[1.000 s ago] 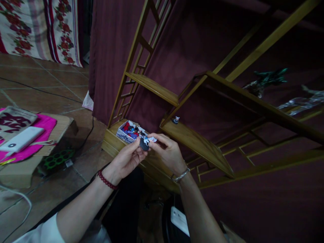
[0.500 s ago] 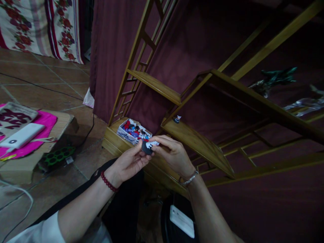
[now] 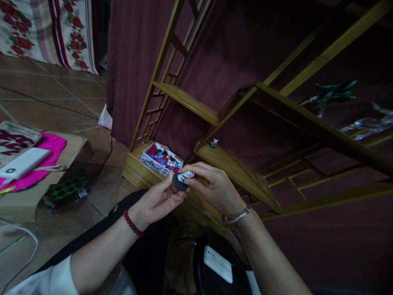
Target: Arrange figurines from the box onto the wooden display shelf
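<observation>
Between my two hands is a small white figurine (image 3: 186,175) on a dark round base (image 3: 179,182). My right hand (image 3: 213,186) pinches the white figure from the right, thumb and fingertips closed on it. My left hand (image 3: 161,201), palm turned up, has its thumb and fingers closed at the base. Just beyond my hands a printed box (image 3: 151,164) full of small red, blue, black and white figures sits on the low wooden shelf. Another small figurine (image 3: 213,143) with a dark base stands on the wooden shelf to the right.
A wooden display rack (image 3: 187,102) rises before a dark red curtain (image 3: 132,73). Glassy ornaments (image 3: 334,98) are at the upper right. To the left, a cardboard box (image 3: 21,205) bears a white power bank (image 3: 24,164). A white phone-like slab (image 3: 217,264) lies on a black seat below.
The figurine has turned slightly, so more of its dark round base faces me. My right hand has shifted a little; the whole view has moved slightly.
</observation>
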### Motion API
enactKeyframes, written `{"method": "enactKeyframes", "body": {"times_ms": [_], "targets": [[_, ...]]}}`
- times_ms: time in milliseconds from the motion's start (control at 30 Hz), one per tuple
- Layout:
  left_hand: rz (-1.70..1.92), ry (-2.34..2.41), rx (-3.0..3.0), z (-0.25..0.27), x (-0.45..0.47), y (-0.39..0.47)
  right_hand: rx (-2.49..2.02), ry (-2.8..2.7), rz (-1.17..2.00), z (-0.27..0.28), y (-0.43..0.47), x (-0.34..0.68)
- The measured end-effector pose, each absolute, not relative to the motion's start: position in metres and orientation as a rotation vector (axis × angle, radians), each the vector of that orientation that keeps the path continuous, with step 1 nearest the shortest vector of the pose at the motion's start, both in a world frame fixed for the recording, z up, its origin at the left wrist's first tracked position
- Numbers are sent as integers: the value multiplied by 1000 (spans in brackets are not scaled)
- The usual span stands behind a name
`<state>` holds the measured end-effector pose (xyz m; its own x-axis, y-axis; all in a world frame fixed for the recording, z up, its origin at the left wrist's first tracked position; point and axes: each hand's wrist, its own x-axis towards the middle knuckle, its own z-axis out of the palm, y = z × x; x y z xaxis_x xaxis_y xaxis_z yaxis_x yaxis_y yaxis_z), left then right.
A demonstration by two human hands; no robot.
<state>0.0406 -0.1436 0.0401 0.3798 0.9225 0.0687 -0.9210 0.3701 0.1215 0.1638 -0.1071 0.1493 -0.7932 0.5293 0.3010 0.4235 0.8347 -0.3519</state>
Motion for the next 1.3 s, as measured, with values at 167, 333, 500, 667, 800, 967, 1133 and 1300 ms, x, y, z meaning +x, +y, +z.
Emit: {"method": "enactKeyframes", "body": {"times_ms": [167,333,500,667,800,967,1133,1300], "targets": [[1205,21,173,41,41,-146,-756,-2628,349,152,-112,162],[1231,58,196,41,40,-148,-804,-2633,321,156,-117,159],[1253,49,216,41,41,-148,-809,-2637,329,156,-117,160],[1297,52,217,42,41,-149,-811,-2622,319,153,-116,160],[1327,90,251,42,40,-150,-840,-2610,308,152,-116,158],[1365,150,281,42,39,-150,-860,-2590,298,149,-117,157],[1380,160,342,40,39,-150,-888,-2563,286,146,-117,158],[1403,171,387,42,38,-150,-971,-2539,290,142,-119,158]]}}
